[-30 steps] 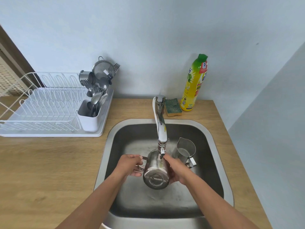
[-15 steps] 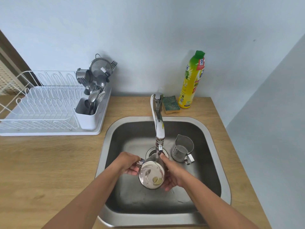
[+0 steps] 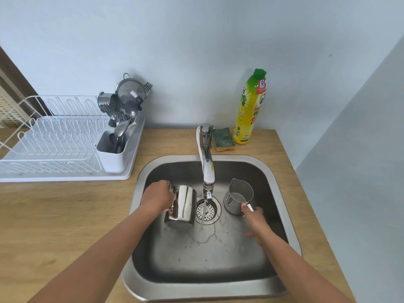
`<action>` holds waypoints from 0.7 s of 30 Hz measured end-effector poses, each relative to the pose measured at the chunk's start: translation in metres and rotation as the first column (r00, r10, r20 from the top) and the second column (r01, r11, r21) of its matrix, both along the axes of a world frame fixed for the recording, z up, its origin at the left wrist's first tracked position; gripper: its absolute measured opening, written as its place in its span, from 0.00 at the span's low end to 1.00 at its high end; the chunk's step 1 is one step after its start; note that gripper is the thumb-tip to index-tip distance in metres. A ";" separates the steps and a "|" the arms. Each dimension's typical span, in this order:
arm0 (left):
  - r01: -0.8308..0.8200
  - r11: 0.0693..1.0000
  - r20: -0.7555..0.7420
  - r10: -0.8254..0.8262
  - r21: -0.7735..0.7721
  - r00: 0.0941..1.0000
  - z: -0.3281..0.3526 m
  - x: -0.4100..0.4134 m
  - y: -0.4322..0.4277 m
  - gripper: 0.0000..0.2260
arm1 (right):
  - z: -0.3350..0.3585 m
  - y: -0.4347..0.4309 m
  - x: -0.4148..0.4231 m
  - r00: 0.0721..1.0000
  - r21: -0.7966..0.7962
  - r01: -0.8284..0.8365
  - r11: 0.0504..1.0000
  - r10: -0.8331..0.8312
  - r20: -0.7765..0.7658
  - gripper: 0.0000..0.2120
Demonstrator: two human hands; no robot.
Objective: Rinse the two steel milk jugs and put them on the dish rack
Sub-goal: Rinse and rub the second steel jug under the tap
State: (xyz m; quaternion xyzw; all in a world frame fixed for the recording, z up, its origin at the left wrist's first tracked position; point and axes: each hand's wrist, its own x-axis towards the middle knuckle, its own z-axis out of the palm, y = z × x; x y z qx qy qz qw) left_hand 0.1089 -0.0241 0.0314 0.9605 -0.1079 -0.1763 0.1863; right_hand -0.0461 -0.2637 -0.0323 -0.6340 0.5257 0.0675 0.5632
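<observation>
The wooden worktop (image 3: 65,215) carries a square stainless steel sink (image 3: 282,186) toward its right end and a white wire dish rack (image 3: 54,145) at its back left, a white cutlery holder (image 3: 113,158) at the rack's right end. In the sink's left half, the left hand (image 3: 156,199) grips the handle of an upturned steel milk jug (image 3: 182,206). In the right half, the right hand (image 3: 254,219) pinches the handle of the upright second steel jug (image 3: 239,196). Water runs from the chrome tap (image 3: 206,162) into the drain (image 3: 207,209).

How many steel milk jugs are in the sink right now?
2. One jug is held upturned by the left hand; the second jug stands upright by the right hand.
</observation>
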 end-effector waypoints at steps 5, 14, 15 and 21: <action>-0.127 0.974 0.026 0.134 -0.189 0.991 -0.011 -0.006 0.004 0.16 | -0.010 -0.002 0.008 0.996 -0.160 -0.088 0.983 0.085 -0.030 0.28; -0.286 0.904 -0.043 0.288 -0.316 0.957 -0.040 -0.032 0.014 0.09 | -0.011 0.007 0.000 0.992 -0.147 -0.046 0.988 0.062 0.108 0.11; -0.306 0.895 -0.055 0.305 -0.324 0.951 -0.043 -0.034 0.015 0.09 | -0.010 0.008 -0.001 0.992 -0.147 -0.042 0.988 0.059 0.111 0.11; -0.398 0.849 -0.141 0.373 -0.347 0.917 -0.058 -0.040 0.018 0.04 | -0.010 0.013 -0.008 0.983 -0.134 -0.036 0.990 0.059 0.172 0.12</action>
